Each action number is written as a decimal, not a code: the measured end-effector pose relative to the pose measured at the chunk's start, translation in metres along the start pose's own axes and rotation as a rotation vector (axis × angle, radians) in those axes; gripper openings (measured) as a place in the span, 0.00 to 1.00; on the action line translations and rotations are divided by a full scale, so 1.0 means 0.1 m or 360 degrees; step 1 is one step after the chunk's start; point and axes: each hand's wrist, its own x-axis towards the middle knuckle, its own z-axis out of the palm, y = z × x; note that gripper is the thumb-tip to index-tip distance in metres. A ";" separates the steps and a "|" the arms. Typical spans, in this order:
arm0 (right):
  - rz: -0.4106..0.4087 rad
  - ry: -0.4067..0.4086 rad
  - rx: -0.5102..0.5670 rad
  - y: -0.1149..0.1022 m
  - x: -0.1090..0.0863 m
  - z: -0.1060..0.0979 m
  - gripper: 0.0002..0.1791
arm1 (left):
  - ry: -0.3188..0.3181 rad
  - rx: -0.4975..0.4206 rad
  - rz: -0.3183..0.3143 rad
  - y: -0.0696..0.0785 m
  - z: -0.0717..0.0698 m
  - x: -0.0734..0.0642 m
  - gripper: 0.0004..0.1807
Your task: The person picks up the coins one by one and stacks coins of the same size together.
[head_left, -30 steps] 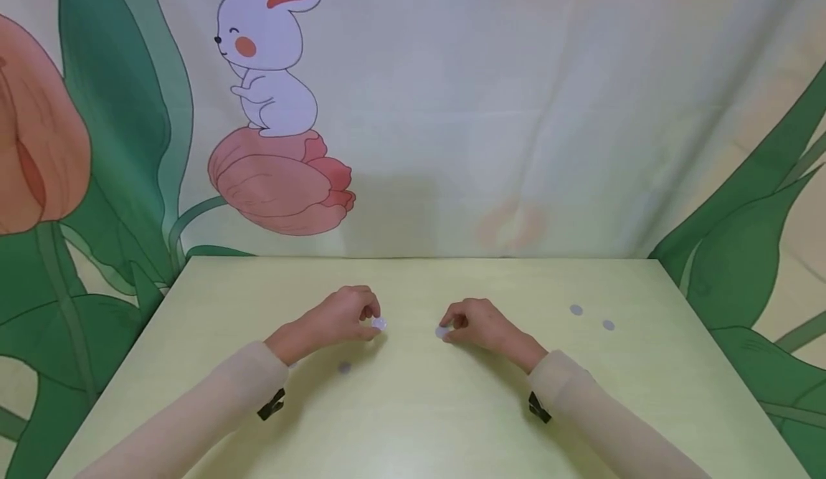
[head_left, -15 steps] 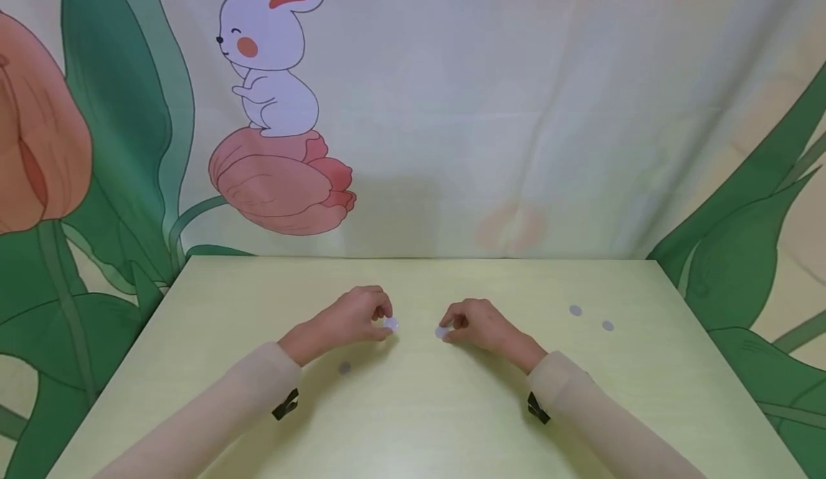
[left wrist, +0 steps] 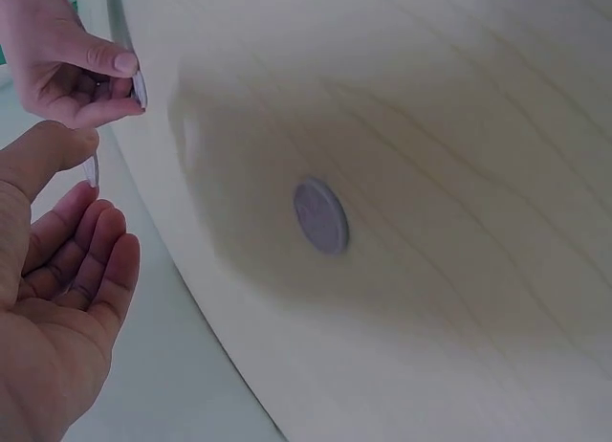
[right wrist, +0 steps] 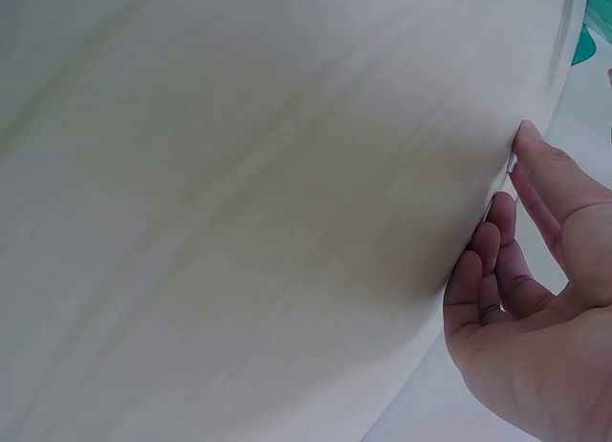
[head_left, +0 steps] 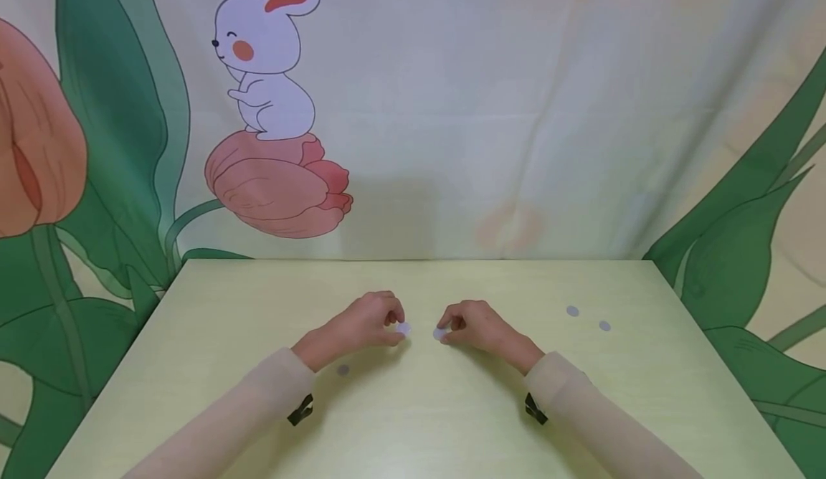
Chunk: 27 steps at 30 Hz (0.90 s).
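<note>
Just below frame ctr, L disc (head_left: 403, 329) is pinched by fingers of L hand (head_left: 357, 328), R disc (head_left: 439, 334) by those of R hand (head_left: 488, 333); both grips narrow, held discs near but apart. Loose disc (head_left: 343, 370) is seen on table (head_left: 413, 429), lower L of ctr; two more discs (head_left: 572, 311), well R. For good ctrl, rims should be pinched lightly, hands moved slowly, & loose disc left unbrushed.

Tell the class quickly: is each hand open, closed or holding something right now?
Left hand: holding a small pale disc, pinched between thumb and fingers.
Right hand: holding another pale disc, also pinched.
</note>
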 end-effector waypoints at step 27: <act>-0.0001 -0.0007 0.0024 -0.03 -0.01 -0.01 0.07 | 0.0002 -0.0059 0.0035 0.13 0.11 0.16 0.12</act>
